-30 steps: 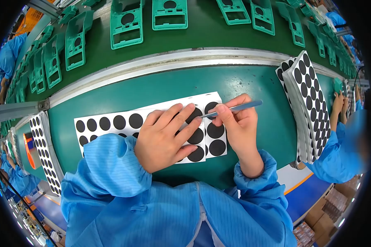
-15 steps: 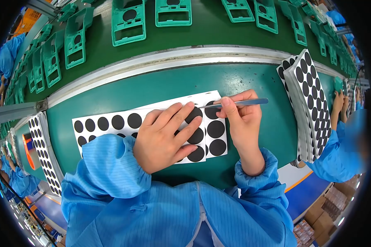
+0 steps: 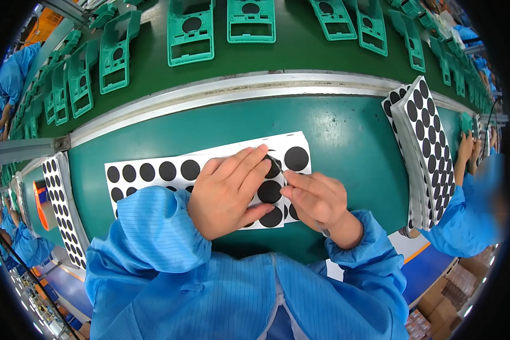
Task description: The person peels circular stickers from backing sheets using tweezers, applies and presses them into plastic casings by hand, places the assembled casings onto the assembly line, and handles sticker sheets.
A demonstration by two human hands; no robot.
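My left hand (image 3: 226, 195) lies flat with fingers spread on a white sheet of round black stickers (image 3: 269, 191), pressing it to the green worktop. A second sheet (image 3: 296, 158) shows from underneath at the right. Closed in a pinch, my right hand (image 3: 317, 201) holds metal tweezers (image 3: 279, 166). Their tip points up and left, at a black sticker beside my left fingertips. The fingers hide most of the tweezers, and I cannot tell whether the tip has lifted the sticker's edge.
A thick stack of sticker sheets (image 3: 428, 141) leans at the right, another stack (image 3: 62, 209) at the left. Beyond a metal rail (image 3: 226, 93), several green plastic housings (image 3: 191, 39) lie on a green belt. People in blue work at both sides.
My right hand has turned and moved down and left, swinging the tweezers from nearly level to steeply slanted. My left hand stays on the sheet. The green housings have shifted slightly right.
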